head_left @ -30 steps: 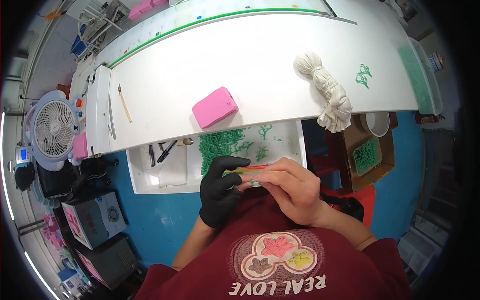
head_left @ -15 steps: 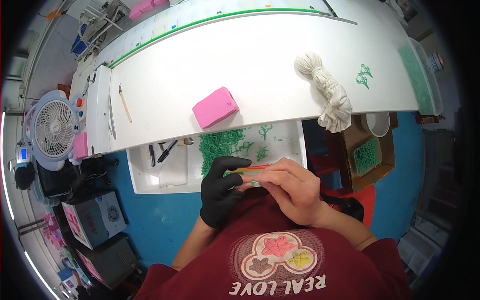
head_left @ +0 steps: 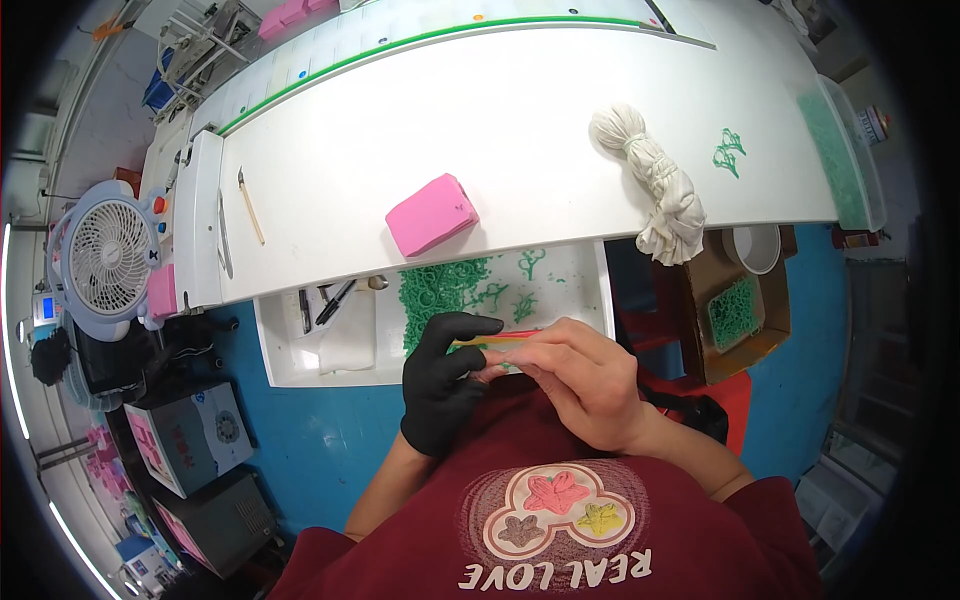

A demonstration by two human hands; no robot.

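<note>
My left hand (head_left: 437, 388) and right hand (head_left: 588, 380) met, pinching a small green piece (head_left: 507, 366) between fingertips; which gripped the orange stick (head_left: 476, 342) I couldn't tell. From them, the green heap (head_left: 432, 298) lay at ten o'clock.

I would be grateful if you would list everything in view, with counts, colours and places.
Table: one, white, ahead
Block: one, pink, table's front edge
Cloth bundle: one, cream, table's right
Slim tool: one, tan, table's left
Metal tool: one, silver, table's left edge
Drawer: one, white, open below table
Small pieces: many, green, drawer, table, bin, carton
Pen-like tools: at least two, black, drawer's left
Fan: one, bluish white, far left
Bin: one, clear, table's right end
Carton: one, brown, right
Tub: one, white, at carton
Boxes: at least two, mostly grey, lower left
Strip: at least one, red-orange, between hands
Shirt: one, maroon, bottom
Left hand: one, black-gloved, centre
Right hand: one, bare, centre
</note>
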